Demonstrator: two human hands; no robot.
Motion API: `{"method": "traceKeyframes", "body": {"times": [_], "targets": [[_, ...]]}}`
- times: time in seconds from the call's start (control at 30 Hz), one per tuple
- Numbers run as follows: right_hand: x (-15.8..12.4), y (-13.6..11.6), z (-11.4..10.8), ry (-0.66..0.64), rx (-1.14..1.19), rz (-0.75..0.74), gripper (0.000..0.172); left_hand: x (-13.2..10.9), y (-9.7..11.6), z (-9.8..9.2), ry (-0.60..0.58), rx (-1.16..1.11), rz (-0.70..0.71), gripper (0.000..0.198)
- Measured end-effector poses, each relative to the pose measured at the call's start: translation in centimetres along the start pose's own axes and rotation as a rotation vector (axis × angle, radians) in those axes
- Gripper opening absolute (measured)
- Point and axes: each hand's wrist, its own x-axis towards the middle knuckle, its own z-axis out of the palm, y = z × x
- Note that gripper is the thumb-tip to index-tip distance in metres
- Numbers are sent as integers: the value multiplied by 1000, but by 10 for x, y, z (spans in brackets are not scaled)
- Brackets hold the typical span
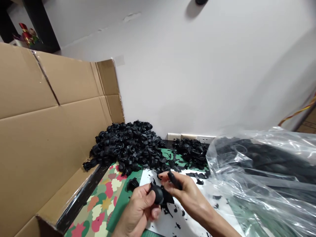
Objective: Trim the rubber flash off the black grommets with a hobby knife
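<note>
In my left hand (143, 207) is a rounded black rubber part (157, 195), gripped between thumb and fingers above the white sheet. My right hand (184, 189) is close beside it, fingers curled around a short dark stick-like piece (174, 180); what exactly it is I cannot make out. Its fingertips are near the rubber part's right edge, where a thin black flap (168, 197) shows. A single ribbed black part (132, 184) lies just beyond my left hand. Black scraps (178, 225) are scattered over the white sheet (192, 214) under both hands.
A large heap of ribbed black rubber parts (133, 141) rises against a cardboard wall (61, 141) at left. Farther right is a smaller pile of black scraps (191, 151). A clear plastic bag (259, 171) with black parts fills the right side. Sockets (190, 136) line the wall.
</note>
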Motion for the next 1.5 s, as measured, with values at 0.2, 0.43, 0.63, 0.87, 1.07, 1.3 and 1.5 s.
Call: {"method": "traceKeyframes", "body": {"times": [0.2,0.43,0.63,0.87,1.07,1.3,1.5], "targets": [[-15,8,16,63,300,62,17,4,-4,11,164,143,209,46],[-22,21,22,138,319,48,16,-1,-20,15,176,115,270,29],[-18,23,-1,198,112,-109,18,-1,-18,12,157,14,116,29],[-20,23,6,161,63,-348,11,3,-21,16,69,160,116,34],[-20,18,14,303,-95,-440,21,6,-25,19,108,179,63,35],[-11,19,22,339,-344,-134,19,9,-36,15,248,398,244,46],[3,18,30,369,-360,-153,17,2,-22,15,232,415,187,42]]}}
